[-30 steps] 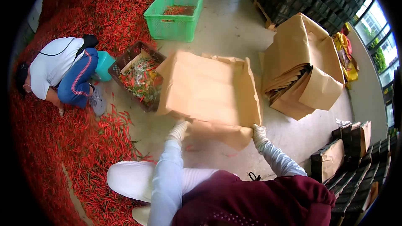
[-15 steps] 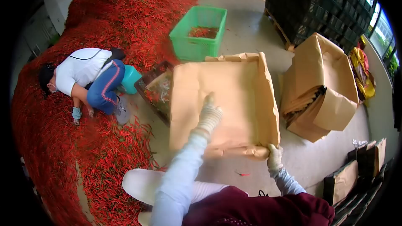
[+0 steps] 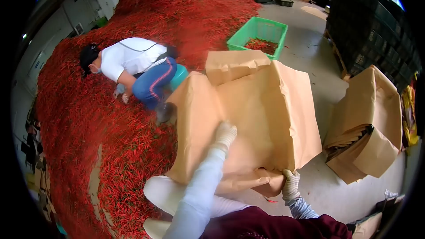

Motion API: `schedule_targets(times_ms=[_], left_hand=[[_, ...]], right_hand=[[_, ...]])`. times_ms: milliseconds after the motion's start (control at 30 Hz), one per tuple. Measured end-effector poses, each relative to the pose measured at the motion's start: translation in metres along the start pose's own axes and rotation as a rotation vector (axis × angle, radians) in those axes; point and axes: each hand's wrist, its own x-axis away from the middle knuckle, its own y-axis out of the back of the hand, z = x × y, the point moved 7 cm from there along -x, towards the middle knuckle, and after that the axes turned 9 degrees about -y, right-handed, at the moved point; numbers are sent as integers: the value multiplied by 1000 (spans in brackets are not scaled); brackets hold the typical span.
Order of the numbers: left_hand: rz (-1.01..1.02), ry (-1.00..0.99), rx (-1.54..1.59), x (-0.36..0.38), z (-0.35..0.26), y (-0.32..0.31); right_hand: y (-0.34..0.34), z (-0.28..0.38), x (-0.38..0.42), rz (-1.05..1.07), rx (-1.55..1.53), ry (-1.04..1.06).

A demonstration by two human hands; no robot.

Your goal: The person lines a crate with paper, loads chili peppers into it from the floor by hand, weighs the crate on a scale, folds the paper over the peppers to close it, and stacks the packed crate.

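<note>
A big sheet of brown paper (image 3: 248, 102) stands before me like an open-topped box, its sides raised and flaring outward. What lies under it is hidden. My left hand (image 3: 225, 136), in a pale knitted glove, reaches inside and touches the paper near its left inner side. Its fingers are blurred and partly turned away. At the near right corner my right hand (image 3: 291, 185), gloved alike, is closed on the crumpled paper edge, thumb on top.
A huge heap of red chilies (image 3: 128, 168) fills the left, where a co-worker (image 3: 137, 62) crouches. Beyond the paper stands a green crate (image 3: 265, 33) holding some chilies. At right are a stack of paper-lined trays (image 3: 367, 124) and piled black crates (image 3: 372, 35).
The paper's sides, folded down around the rim before, now stand up and spread out. My left hand's pointing finger no longer shows. The view has turned left.
</note>
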Motion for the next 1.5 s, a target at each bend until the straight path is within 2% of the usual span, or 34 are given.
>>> schedule_targets(times_ms=[67, 100, 167, 200, 233, 267, 300, 333, 367, 400, 467, 500, 600, 667, 733, 767, 800, 867, 900, 967, 1033, 1100, 1167, 1267, 1333, 1367, 1400, 1467, 1500], left_hand=[[-238, -105, -93, 49, -29, 50], [-451, -227, -201, 72, -44, 76], [-1125, -469, -792, 135, -74, 134], [-1132, -441, -801, 137, -64, 146], [-1204, -199, -913, 141, -47, 162], [-1246, -62, -970, 141, -16, 171], [-1275, 82, -1023, 140, 16, 179], [-994, 65, -372, 99, 104, 174], [-670, 35, 257, 72, 156, 154], [-687, 49, 258, 88, 157, 164], [-534, 69, 841, 117, 150, 164], [-571, 87, 883, 126, 158, 168], [-591, 97, 786, 156, 181, 186], [-604, 173, 761, 178, 201, 197], [-794, 184, 671, 207, 223, 219], [-935, 289, 161, 233, 228, 245], [-1129, 536, -372, 269, 200, 258], [-1354, 298, -915, 318, 114, 278], [-1354, 339, -928, 332, 99, 277], [-604, 349, -853, 309, 103, 250], [-551, 463, -822, 325, 142, 219], [-508, 562, -794, 346, 211, 194], [-197, 655, -1365, 368, 272, 180], [-168, 798, -1312, 432, 292, 202], [-298, 842, -1290, 487, 315, 218], [-472, 959, -1279, 522, 309, 237], [-645, 1075, -1259, 558, 290, 252], [-1022, 1291, -855, 631, 253, 261], [-1317, 1342, -728, 672, 265, 250]], right_hand=[[-19, 5, -8, 50, -13, 4], [-24, 6, -12, 35, 47, 1], [-35, 6, -18, 40, 117, -10], [-40, 10, -22, 33, 145, 17], [-46, 12, -23, 25, 170, 43], [-57, 13, -22, 49, 180, 36], [-71, 16, -21, 93, 90, 29], [-82, 20, -19, 135, 0, 20], [-91, 20, -19, 184, 26, -23], [-99, 18, -20, 204, 34, -27], [-116, 20, -23, 233, 47, 69], [-126, 19, -22, 258, 55, 64], [-149, 11, -18, 371, 37, -6], [-162, -2, -16, 496, 143, -137], [-181, -8, -11, 538, 162, -135], [-192, -9, -8, 561, 169, -124], [-209, -12, -2, 583, 180, -133], [-237, -6, 11, 556, 38, -43], [-246, -9, 16, 633, 200, -118], [-267, -41, 12, 749, 167, -163], [-290, -58, 32, 846, 188, -237], [-308, -84, 49, 913, 206, -321], [-332, -109, 70, 971, 219, -393], [-367, -147, 108, 956, 205, -466], [-398, -164, 129, 1061, 250, -243], [-409, -170, 142, 1081, 261, -246], [-421, -169, 160, 1151, 440, 6], [-444, -180, 193, 1240, 623, 263], [-456, -174, 221, 1323, 571, 676]])
